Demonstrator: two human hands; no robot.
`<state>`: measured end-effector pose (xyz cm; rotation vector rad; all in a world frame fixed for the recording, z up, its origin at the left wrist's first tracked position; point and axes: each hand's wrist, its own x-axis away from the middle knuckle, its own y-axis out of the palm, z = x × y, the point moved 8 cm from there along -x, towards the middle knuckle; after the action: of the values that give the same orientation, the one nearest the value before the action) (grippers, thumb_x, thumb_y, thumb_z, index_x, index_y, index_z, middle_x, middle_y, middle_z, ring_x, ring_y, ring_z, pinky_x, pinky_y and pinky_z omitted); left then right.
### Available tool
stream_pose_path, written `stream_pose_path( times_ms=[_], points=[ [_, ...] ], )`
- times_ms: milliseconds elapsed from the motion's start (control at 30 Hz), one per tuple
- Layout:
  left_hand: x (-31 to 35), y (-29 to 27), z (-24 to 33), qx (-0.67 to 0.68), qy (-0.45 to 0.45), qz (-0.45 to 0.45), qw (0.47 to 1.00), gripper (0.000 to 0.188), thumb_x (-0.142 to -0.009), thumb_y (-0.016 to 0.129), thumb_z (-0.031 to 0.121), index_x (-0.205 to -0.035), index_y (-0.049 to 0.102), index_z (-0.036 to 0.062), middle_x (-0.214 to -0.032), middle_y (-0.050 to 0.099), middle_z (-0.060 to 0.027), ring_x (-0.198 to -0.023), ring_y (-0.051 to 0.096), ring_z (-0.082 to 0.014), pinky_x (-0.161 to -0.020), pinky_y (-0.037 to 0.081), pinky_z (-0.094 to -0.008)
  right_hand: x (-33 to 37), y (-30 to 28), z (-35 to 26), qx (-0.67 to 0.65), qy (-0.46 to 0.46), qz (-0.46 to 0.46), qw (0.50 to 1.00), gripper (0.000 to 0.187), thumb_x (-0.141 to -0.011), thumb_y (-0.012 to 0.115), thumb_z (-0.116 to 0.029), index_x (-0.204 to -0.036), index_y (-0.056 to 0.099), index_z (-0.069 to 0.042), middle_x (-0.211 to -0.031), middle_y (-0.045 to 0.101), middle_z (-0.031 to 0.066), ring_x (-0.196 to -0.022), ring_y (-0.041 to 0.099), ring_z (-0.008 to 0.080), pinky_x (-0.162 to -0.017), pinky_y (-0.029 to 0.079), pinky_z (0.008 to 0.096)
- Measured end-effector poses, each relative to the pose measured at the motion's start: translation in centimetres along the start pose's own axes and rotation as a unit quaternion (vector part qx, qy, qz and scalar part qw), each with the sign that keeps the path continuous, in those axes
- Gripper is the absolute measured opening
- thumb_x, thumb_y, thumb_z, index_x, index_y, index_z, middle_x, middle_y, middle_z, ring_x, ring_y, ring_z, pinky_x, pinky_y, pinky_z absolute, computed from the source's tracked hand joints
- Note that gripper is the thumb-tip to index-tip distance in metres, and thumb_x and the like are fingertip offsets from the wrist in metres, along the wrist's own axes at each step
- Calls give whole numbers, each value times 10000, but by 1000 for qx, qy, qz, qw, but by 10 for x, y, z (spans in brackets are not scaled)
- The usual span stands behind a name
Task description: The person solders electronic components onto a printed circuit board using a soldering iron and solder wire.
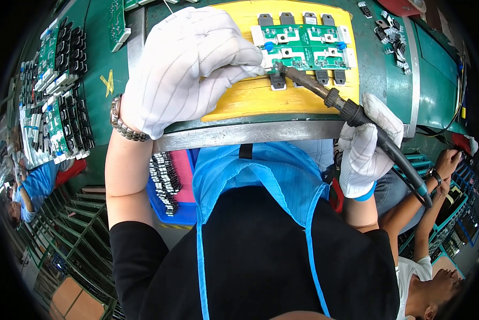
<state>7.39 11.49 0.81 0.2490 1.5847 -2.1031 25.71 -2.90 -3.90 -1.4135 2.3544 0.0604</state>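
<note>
My right hand (pixel 372 146), in a white striped glove, grips a soldering iron (pixel 351 112) by its dark handle. The iron slants up and left, its tip at the lower left edge of a green circuit board (pixel 303 47). Black, three-legged-looking components (pixel 321 77) stick out along the board's upper and lower edges, and blue round parts sit on it. My left hand (pixel 189 66), gloved too, is closed in a pinch beside the board's lower left corner, close to the iron tip. What its fingertips hold is too small to make out.
Under the board lies a yellow pad (pixel 239 101) on the green bench (pixel 103 48) with a metal front edge. Loose black components (pixel 391 37) lie at the right; stacked boards (pixel 55 90) stand at the left. A blue bin (pixel 183 213) sits below. At right, another person's hands (pixel 446 164) are near.
</note>
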Motion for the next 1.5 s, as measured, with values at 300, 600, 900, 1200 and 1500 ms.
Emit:
stream_pose_path(
  times_ms=[300,600,900,1200,1500],
  points=[
    [-2,-14,-9,29,-27,65,997,186,-801,686,140,-969,724,71,-904,727,-41,-800,616,-238,-744,515,-351,3,-6,2,-27,-6,9,1000,519,-901,710,-394,-1152,630,54,-1048,665,209,-617,664,160,-632,549,288],
    [-6,-7,0,-57,5,0,998,180,-793,680,178,-953,747,127,-957,742,16,-791,616,-218,-751,496,-325,5,-6,3,67,-11,-25,997,433,-823,772,-339,-1038,713,32,-1019,720,210,-913,723,333,-842,562,381],
    [-6,-4,2,-74,1,1,997,172,-781,696,174,-942,756,163,-923,736,36,-779,615,-201,-741,491,-319,5,1,5,63,2,-40,997,440,-795,811,-333,-1030,717,27,-1026,725,194,-954,720,337,-874,560,388],
    [-8,-8,6,-101,14,5,995,268,-689,719,101,-946,771,160,-808,673,12,-767,614,-205,-712,484,-328,0,4,3,77,13,-79,994,465,-774,831,-345,-1027,719,28,-1030,724,201,-953,722,339,-877,559,389],
    [-11,-7,5,-132,18,6,991,370,-661,675,-9,-966,764,180,-809,639,11,-798,613,-204,-743,481,-336,2,2,4,37,11,-45,998,474,-767,834,-352,-1021,713,30,-1010,721,202,-926,723,343,-856,562,388]
  ],
)
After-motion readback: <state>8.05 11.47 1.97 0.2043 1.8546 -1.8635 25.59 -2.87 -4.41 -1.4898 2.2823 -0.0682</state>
